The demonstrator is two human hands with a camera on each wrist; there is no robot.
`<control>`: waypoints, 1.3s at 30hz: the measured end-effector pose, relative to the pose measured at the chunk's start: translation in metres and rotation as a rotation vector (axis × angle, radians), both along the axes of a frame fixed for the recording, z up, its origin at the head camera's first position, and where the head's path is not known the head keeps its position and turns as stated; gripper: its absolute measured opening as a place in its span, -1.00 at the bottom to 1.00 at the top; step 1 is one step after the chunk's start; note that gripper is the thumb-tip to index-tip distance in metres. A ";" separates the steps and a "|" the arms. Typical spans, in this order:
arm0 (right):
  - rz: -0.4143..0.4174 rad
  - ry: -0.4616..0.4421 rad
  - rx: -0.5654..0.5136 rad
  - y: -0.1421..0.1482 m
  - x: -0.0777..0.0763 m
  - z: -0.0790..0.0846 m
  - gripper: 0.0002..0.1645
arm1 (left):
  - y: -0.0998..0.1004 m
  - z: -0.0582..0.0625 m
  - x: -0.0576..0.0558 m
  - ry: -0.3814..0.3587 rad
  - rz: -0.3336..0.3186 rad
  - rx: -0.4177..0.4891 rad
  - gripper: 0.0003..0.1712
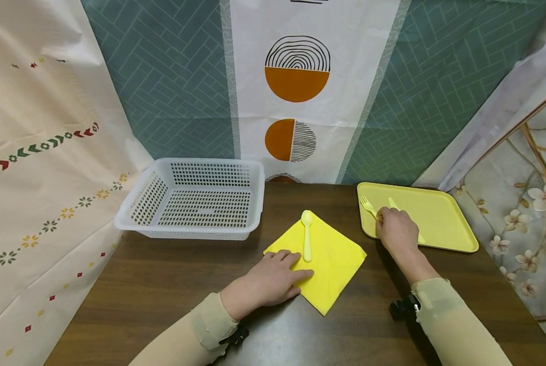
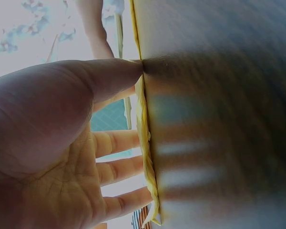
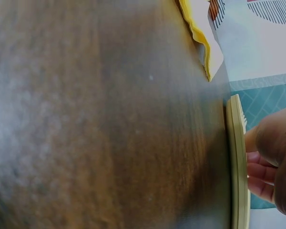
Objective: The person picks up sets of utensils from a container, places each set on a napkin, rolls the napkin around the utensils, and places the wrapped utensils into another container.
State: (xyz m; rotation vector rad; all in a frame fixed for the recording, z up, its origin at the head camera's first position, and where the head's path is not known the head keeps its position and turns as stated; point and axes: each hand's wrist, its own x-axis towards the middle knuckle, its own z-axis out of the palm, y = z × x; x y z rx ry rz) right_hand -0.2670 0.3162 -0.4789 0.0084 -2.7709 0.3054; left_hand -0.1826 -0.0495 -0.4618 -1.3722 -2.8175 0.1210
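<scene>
A yellow napkin, folded into a square, lies cornerwise on the table. My left hand rests on its left part, fingers spread and nearly straight. In the left wrist view the thumb and fingertips touch the napkin. Along the napkin's upper left lies a pale yellow spoon, bowl pointing away. My right hand is over the left part of a yellow tray, its fingers pinching the handle of a yellow fork. Beneath that hand, a yellow knife is partly hidden.
A white perforated basket stands at the back left of the dark wooden table. Patterned cloth hangs behind the table, with more cloth along the left and right sides.
</scene>
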 end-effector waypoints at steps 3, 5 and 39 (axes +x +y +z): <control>0.000 -0.009 -0.001 0.000 0.000 0.000 -0.79 | 0.001 0.000 0.000 -0.012 0.004 -0.002 -0.47; 0.003 -0.012 -0.002 0.001 0.000 0.001 -0.78 | 0.001 0.001 0.000 -0.017 0.006 -0.002 -0.46; -0.003 -0.059 0.036 -0.002 -0.001 0.006 -0.72 | 0.000 0.001 0.000 -0.016 0.008 0.012 -0.47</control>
